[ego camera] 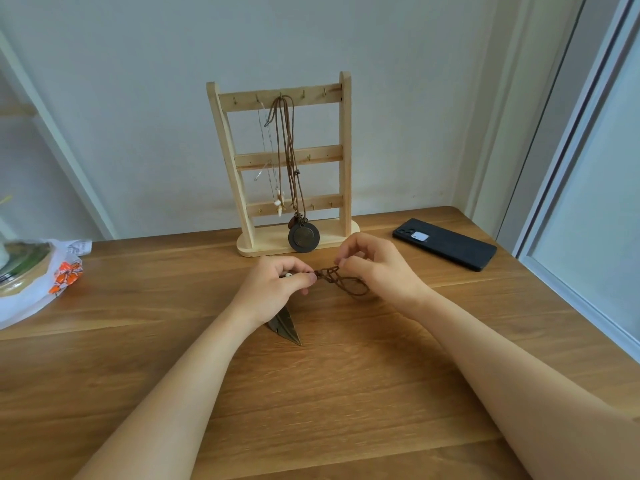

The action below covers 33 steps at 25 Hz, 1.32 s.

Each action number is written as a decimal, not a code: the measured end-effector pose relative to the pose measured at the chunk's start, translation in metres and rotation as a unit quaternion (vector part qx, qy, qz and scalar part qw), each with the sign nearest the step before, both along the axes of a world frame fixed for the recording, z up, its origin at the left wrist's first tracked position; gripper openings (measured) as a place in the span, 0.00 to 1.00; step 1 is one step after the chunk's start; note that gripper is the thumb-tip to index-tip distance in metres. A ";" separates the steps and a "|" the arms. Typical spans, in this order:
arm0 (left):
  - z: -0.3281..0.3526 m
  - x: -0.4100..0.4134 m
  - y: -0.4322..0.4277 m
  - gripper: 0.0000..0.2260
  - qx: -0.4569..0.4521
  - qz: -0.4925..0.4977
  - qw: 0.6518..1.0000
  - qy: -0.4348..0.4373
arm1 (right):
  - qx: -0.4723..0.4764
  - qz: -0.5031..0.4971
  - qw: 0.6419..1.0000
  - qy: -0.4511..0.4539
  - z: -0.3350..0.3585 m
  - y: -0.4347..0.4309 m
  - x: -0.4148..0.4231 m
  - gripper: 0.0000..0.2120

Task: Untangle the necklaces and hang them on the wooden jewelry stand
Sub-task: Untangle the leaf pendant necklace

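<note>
**Left hand [273, 282] and right hand [374, 268] picking at one knotted brown cord necklace [341, 282]**

From the head view, both hands sit low over the wooden table [346, 393], just in front of the pale wooden jewelry stand [344, 140]. The left hand pinches the cord between thumb and forefinger, close to a small white bead [288, 275]. The right hand has its fingers curled and nips the knot at the fingertips, with a loop of cord trailing under the palm. The necklace's bronze feather-shaped pendant [287, 327] lies on the table beside the left wrist.

I'd judge the job well past halfway. Two necklaces already hang from the stand's top rail: a brown cord one with a round dark metal pendant [303, 237] reaching the base, and a thin silvery chain with pale tooth-like charms [280, 202]. The third is knotted in the hands and has yet to be freed and hung.

By count: three necklaces, one stand with three rails, and several free hooks on it. Off to the right lies one black phone [445, 243], and at the left edge a white plastic bag with orange print [31, 292].
</note>
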<state>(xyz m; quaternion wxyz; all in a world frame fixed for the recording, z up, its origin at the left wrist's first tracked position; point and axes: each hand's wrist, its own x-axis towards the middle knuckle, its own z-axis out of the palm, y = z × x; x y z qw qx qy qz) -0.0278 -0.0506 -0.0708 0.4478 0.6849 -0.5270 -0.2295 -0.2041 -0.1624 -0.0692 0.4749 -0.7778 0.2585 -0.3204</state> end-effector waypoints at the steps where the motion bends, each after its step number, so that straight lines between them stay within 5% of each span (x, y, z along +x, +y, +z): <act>1: 0.000 0.000 0.000 0.04 0.001 0.001 1.000 -0.002 | -0.025 0.010 0.999 0.019 -0.001 0.000 0.000 0.05; 5: 0.000 0.000 0.000 0.04 0.000 -0.004 1.000 0.001 | -0.072 0.003 0.997 0.033 -0.001 0.004 0.002 0.04; 11: -0.001 0.000 -0.001 0.03 0.004 -0.004 1.000 0.000 | 0.155 -0.028 0.985 -0.076 0.004 0.000 0.003 0.04; 16: -0.002 0.004 -0.001 0.04 0.020 0.006 0.999 -0.027 | 0.436 0.038 0.869 -0.232 0.019 -0.017 -0.014 0.08; 18: -0.002 0.004 -0.001 0.04 0.024 0.003 0.999 -0.025 | 0.500 0.053 0.807 -0.311 0.021 -0.030 -0.027 0.07; 20: -0.002 0.003 -0.001 0.03 0.025 -0.003 0.999 -0.028 | 0.516 0.040 0.786 -0.337 0.019 -0.036 -0.033 0.07; 24: -0.002 0.004 0.002 0.06 0.019 0.004 0.999 -0.044 | 0.428 -0.086 0.864 -0.251 0.017 -0.036 -0.027 0.06; 27: 0.000 0.006 0.001 0.05 0.004 0.011 1.000 -0.025 | 0.270 -0.264 0.918 -0.125 0.018 -0.032 -0.022 0.04; 31: -0.002 0.005 -0.001 0.05 -0.013 -0.003 0.999 -0.046 | 0.029 -0.109 0.992 -0.047 0.014 -0.007 -0.012 0.08; 33: -0.004 0.005 -0.001 0.05 -0.011 -0.009 0.998 -0.056 | -0.097 -0.017 0.994 0.035 0.010 0.001 -0.006 0.10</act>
